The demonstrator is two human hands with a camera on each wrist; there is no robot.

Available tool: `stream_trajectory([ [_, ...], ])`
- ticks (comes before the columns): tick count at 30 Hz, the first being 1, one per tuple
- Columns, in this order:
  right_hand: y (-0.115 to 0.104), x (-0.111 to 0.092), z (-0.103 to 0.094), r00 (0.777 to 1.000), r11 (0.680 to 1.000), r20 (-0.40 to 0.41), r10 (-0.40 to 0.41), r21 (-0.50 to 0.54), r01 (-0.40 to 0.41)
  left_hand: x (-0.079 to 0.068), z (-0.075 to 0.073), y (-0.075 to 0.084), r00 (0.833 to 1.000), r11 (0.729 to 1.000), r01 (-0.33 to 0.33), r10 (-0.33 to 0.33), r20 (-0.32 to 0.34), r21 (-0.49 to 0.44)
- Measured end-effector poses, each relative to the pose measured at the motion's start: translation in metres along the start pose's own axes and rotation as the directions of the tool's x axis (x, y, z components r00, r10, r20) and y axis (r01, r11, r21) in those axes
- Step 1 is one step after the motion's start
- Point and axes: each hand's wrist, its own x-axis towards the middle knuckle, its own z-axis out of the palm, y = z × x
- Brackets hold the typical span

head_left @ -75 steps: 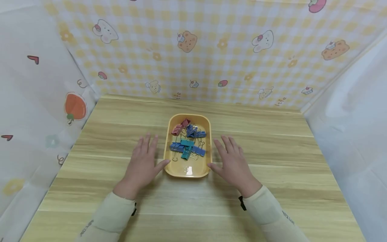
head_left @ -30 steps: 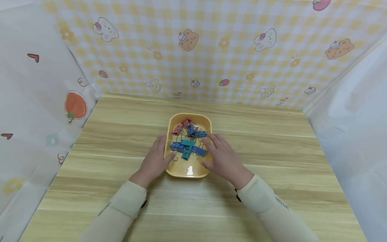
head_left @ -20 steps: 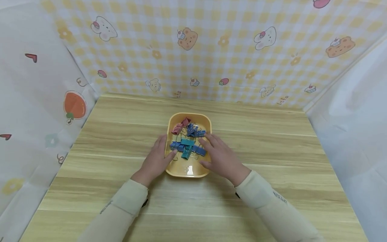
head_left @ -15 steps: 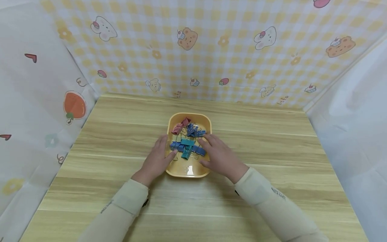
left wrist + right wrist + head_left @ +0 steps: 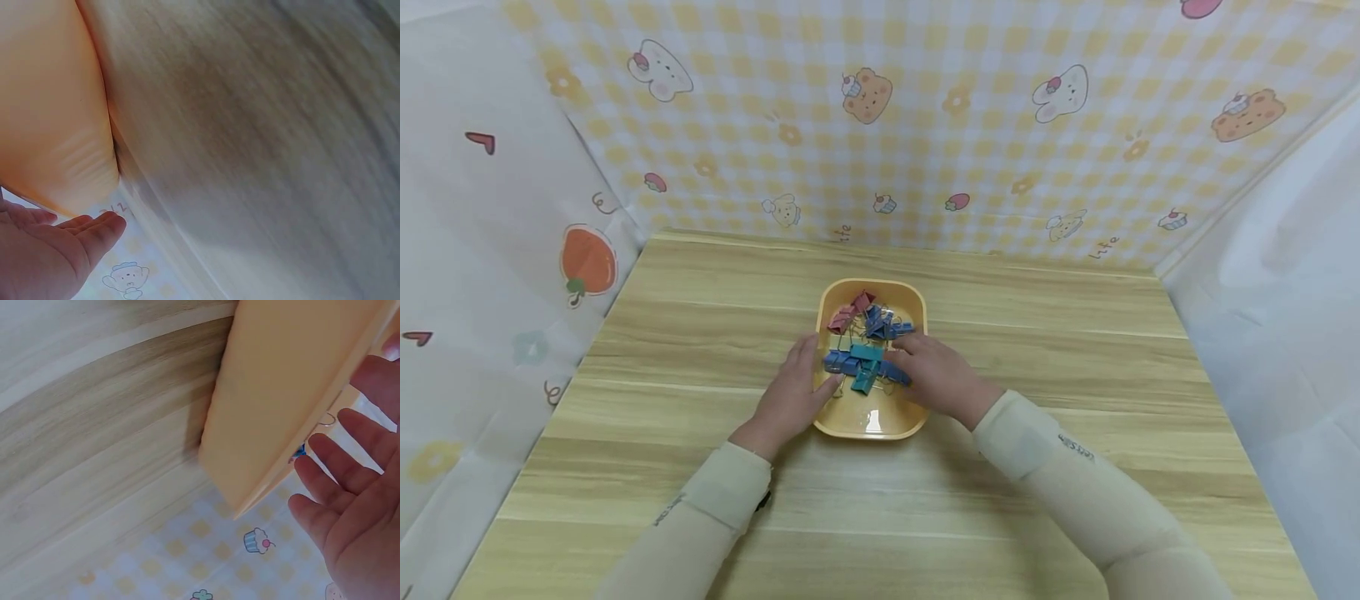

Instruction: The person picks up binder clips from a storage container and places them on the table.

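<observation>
Blue, teal and red metal binder clips [image 5: 866,353] with wire handles: piled in the rounded-rectangular yellow plastic tray [image 5: 842,417], between the hands. Left hand [image 5: 786,404] grasping nothing, fingers fairly straight along the outer wall, thumb over the rim. Right hand [image 5: 937,377] loose over the opposite rim, just beside a blue clip [image 5: 897,373]; contact unclear. Wood-grain bench [image 5: 1075,375] below both; yellow-checked cartoon-print cloth [image 5: 955,133] beyond them.
</observation>
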Motion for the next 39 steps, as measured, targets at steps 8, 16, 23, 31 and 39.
stream_trajectory([
  [8,0.003,0.010,0.004,0.997,0.998,0.070,-0.031,-0.057,0.035,-0.002,-0.001,-0.001,1.000,1.000,-0.013,0.013,-0.005,-0.009],
  [16,0.004,0.021,0.005,0.990,0.993,0.133,-0.038,-0.106,0.052,-0.001,0.001,-0.002,1.000,1.000,-0.020,0.020,-0.004,-0.010],
  [23,0.003,0.029,0.005,0.982,0.989,0.188,0.002,-0.147,0.026,-0.002,-0.001,-0.002,1.000,1.000,-0.020,0.020,-0.005,-0.014],
  [31,0.005,0.033,0.009,0.973,0.987,0.228,0.024,-0.161,0.014,-0.002,0.000,-0.001,1.000,1.000,-0.011,0.011,-0.007,-0.025],
  [39,0.009,0.040,0.018,0.968,0.981,0.247,0.044,-0.194,0.004,-0.001,0.001,-0.002,1.000,1.000,0.005,-0.005,-0.006,-0.019],
])
